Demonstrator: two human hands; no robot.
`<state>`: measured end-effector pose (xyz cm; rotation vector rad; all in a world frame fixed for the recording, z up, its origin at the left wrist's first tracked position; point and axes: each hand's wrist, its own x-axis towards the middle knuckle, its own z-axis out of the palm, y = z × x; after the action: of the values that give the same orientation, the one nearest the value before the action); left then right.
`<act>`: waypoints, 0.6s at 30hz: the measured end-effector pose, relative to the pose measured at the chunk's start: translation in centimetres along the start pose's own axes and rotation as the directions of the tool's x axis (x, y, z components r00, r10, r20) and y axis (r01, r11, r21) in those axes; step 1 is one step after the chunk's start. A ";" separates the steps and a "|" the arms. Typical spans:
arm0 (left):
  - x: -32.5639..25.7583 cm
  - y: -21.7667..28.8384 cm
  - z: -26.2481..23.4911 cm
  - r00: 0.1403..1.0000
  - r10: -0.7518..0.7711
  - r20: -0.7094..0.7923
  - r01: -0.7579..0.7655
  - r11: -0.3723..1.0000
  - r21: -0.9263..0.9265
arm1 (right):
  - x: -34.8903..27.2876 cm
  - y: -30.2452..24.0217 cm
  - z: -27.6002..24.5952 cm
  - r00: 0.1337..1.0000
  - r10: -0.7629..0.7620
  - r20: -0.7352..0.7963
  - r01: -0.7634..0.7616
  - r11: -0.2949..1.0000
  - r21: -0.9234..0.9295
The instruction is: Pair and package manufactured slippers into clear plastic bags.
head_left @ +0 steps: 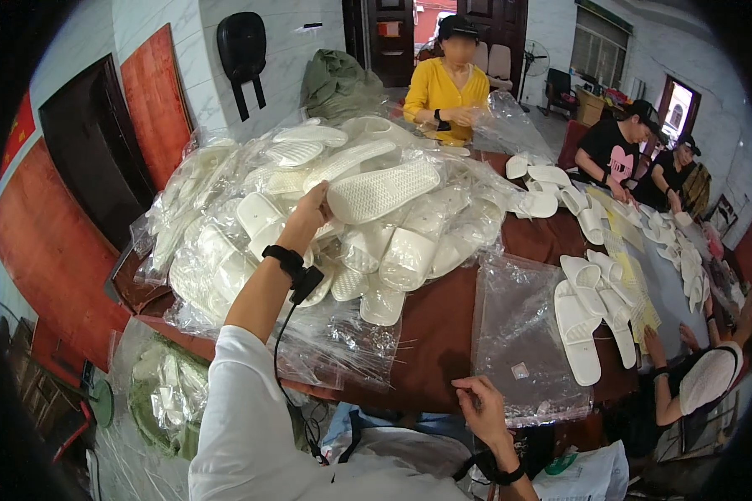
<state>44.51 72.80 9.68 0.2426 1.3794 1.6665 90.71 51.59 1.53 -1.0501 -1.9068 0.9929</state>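
Observation:
My left hand (pixel 311 210) reaches over a large heap of bagged white slippers (pixel 263 219) and is closed on the end of one white slipper (pixel 384 192). That slipper lies tilted over the heap, its textured footbed facing up. Whether it is inside plastic, I cannot tell. Near the table's front edge, my right hand (pixel 481 404) is loosely bent, its fingers apart and nothing visible in them. Just beyond it a flat clear plastic bag (pixel 518 326) lies on the brown tablecloth (pixel 434 334). Right of this bag rests a pair of white slippers (pixel 578 321).
Across the table stands a person in yellow (pixel 449 88) handling clear plastic. Other people work along the right side, beside rows of loose white slippers (pixel 673 242). A green sack (pixel 146 397) with plastic sits below the table's left edge. A cable hangs from my left wrist.

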 end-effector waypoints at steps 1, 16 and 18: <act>0.7 0.5 -0.9 0.995 0.079 0.064 -0.075 0.995 -0.063 | 0.1 -0.3 0.0 1.000 -0.011 0.013 0.011 1.000 0.008; -21.5 4.9 9.8 0.653 0.604 0.458 -0.581 0.787 -0.209 | 3.3 -2.5 -0.5 0.990 -0.144 0.004 0.144 0.989 -0.018; -23.7 4.7 9.9 0.588 0.609 0.532 -0.627 0.759 -0.176 | 3.7 -2.9 -0.5 0.990 -0.135 -0.040 0.135 0.991 0.006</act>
<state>61.59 62.14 26.38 1.2702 0.8852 1.8933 88.74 53.98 5.14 -0.9163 -1.9121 0.8963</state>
